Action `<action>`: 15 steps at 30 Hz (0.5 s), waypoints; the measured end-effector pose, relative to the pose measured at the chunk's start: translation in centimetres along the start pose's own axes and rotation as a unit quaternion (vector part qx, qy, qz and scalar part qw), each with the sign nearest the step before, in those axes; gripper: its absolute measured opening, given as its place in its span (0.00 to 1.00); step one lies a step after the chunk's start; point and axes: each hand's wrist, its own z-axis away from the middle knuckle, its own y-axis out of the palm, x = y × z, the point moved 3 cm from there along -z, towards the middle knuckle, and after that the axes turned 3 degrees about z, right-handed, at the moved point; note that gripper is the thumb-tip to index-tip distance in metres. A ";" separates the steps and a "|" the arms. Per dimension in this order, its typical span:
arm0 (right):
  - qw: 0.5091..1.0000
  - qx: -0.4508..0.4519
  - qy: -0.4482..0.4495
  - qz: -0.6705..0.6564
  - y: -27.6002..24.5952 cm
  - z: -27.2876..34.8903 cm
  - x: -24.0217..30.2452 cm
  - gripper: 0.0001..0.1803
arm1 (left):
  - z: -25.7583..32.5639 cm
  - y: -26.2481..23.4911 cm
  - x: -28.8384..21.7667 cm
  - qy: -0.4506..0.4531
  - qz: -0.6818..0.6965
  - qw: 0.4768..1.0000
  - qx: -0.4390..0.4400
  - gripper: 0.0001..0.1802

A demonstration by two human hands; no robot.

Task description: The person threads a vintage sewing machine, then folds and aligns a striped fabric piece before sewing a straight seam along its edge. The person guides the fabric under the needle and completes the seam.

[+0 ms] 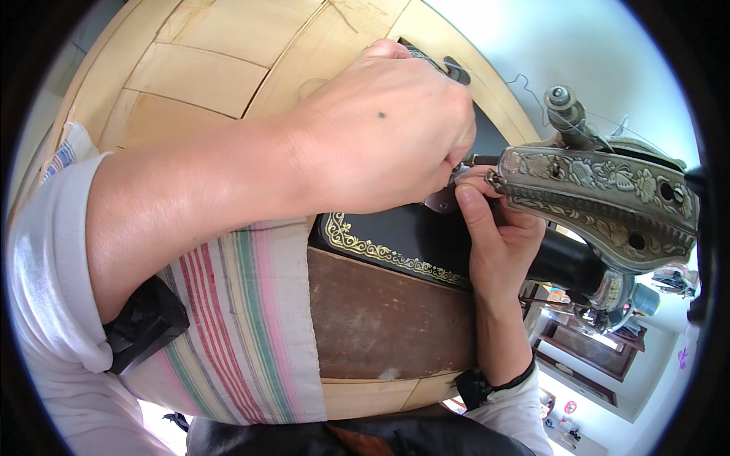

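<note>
Sewing machine is what both hands are busy with, seen from the head camera looking down. It is black, with gold swirls along the edge of its flat base and a silver end plate covered in carved flowers. It sits on a pale wooden surface, toward the right side of the picture.

The left hand comes across from the left, big and close to the camera. Its fingers are curled in tight, pinching something small right by the silver end plate. The pinched thing is hidden under the fingers, so I cannot tell what it is.

The right hand comes up from below. Its thumb points up and presses on a small shiny metal part just under the left hand. Its other fingers reach behind the machine, and I cannot see if they hold anything. The two hands touch each other beside the end plate.

A striped cloth with pink, green and red lines lies on the surface under the left arm. Next to it is a dark brown board, just in front of the machine's base. A thin thread loops in the air above the machine, near a round metal knob on top.
</note>
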 end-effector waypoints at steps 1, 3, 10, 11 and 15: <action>1.000 0.000 0.005 -0.008 0.0 0.1 -0.1 0.04 | 0.0 -0.2 0.0 -0.011 -0.002 1.000 0.010 0.07; 1.000 -0.002 0.009 -0.023 -0.2 0.3 0.0 0.05 | 0.0 -0.9 -0.2 -0.024 0.015 0.999 0.033 0.06; 0.996 0.056 -0.056 0.047 -0.6 1.1 0.9 0.20 | -0.2 -1.0 -0.6 -0.078 -0.011 0.993 0.085 0.02; 0.996 0.057 -0.061 0.042 -0.6 1.4 1.0 0.19 | -0.3 -0.7 -0.5 -0.082 -0.009 0.992 0.093 0.02; 0.994 0.059 -0.085 0.037 -0.4 2.4 1.0 0.19 | -0.2 -0.2 -0.1 -0.074 -0.005 0.995 0.071 0.04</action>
